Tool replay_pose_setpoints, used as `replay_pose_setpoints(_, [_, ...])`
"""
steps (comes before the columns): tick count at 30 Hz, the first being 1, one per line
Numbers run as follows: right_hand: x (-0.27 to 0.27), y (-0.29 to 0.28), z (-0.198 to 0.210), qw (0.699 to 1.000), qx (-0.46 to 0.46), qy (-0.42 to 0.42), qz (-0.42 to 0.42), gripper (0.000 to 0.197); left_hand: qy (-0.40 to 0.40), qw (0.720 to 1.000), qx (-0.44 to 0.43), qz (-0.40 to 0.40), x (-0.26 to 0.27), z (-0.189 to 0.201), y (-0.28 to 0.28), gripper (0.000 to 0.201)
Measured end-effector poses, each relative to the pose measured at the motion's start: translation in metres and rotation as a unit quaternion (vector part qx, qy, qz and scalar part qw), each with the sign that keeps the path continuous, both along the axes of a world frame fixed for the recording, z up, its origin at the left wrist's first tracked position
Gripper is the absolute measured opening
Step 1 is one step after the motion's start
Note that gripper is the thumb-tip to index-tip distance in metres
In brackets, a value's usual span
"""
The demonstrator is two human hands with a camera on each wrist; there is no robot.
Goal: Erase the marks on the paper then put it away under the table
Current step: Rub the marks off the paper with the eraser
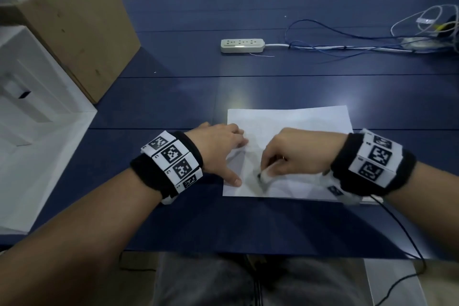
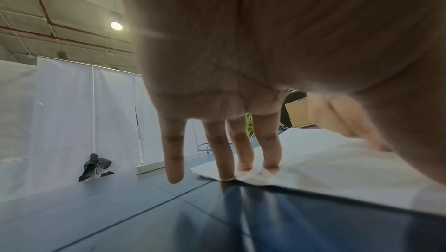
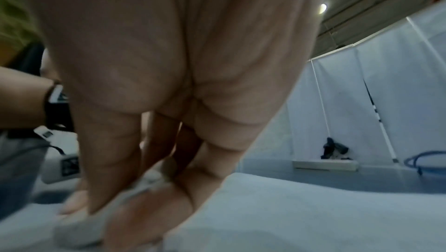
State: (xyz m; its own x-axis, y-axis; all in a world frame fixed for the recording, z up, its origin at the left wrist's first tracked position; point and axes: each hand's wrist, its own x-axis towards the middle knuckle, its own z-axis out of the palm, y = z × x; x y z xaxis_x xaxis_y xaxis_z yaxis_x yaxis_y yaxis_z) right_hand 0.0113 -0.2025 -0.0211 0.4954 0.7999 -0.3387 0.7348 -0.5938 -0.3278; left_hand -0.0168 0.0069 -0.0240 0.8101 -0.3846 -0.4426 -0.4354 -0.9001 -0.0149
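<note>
A: Where is the paper (image 1: 305,124)?

B: Flat on the near right part of the dark blue counter (image 1: 173,97), a thin white rectangular sheet, slightly rippled, with a grey smudge near its near left corner.

A: And the left hand (image 1: 218,149)?

B: Spread and relaxed, palm down. In the left wrist view three straight fingertips (image 2: 271,166) press on the left edge of the sheet, while the little finger hangs off it above the smooth counter. The thumb lies on the near left corner.

A: The right hand (image 1: 295,154)?

B: Its fingers are curled down and pinch a small white eraser (image 1: 266,174), a soft rounded block with a darkened tip that touches the smudge. The right wrist view is blurred, but the eraser (image 3: 79,227) shows pale under the fingertips.

A: What else is there?

B: A cream plastic power strip (image 1: 242,45) far on the counter, with thin blue and white cables (image 1: 347,42) looping to the far right. A plain brown cardboard box (image 1: 79,25) stands at the far left, beside a white box (image 1: 37,97).
</note>
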Motion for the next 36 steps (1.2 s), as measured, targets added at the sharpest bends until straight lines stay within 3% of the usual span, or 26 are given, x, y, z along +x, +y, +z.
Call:
replay_pose_setpoints(5, [0.033,-0.004,0.001,0.989,0.030,-0.090,-0.110,0.024,0.000,1.000,0.001,0.003,0.000,0.001,-0.001,0.104])
replay_pose_setpoints(11, [0.001,-0.005,0.005,1.000,-0.013,0.000,0.002,0.018,0.002,1.000,0.007,0.001,0.001,0.000,-0.001,0.103])
replay_pose_setpoints(17, [0.033,-0.001,0.004,0.990,0.015,-0.082,-0.110,0.025,0.005,1.000,0.007,0.005,0.001,0.001,-0.003,0.105])
replay_pose_setpoints(23, [0.004,-0.002,0.003,1.000,-0.011,0.005,-0.005,0.017,0.003,1.000,0.012,0.003,0.000,0.002,-0.003,0.101])
replay_pose_setpoints(29, [0.031,-0.004,0.002,0.992,0.022,-0.079,-0.091,0.022,0.007,1.000,0.013,0.008,-0.001,0.003,-0.005,0.104])
replay_pose_setpoints(34, [-0.017,-0.005,0.000,0.997,-0.005,0.080,0.005,0.019,0.015,1.000,0.008,0.007,-0.001,0.002,-0.004,0.102])
replay_pose_setpoints(36, [-0.013,-0.003,-0.002,0.999,-0.004,0.050,0.007,0.018,0.017,1.000,0.004,0.007,-0.001,0.002,-0.004,0.100])
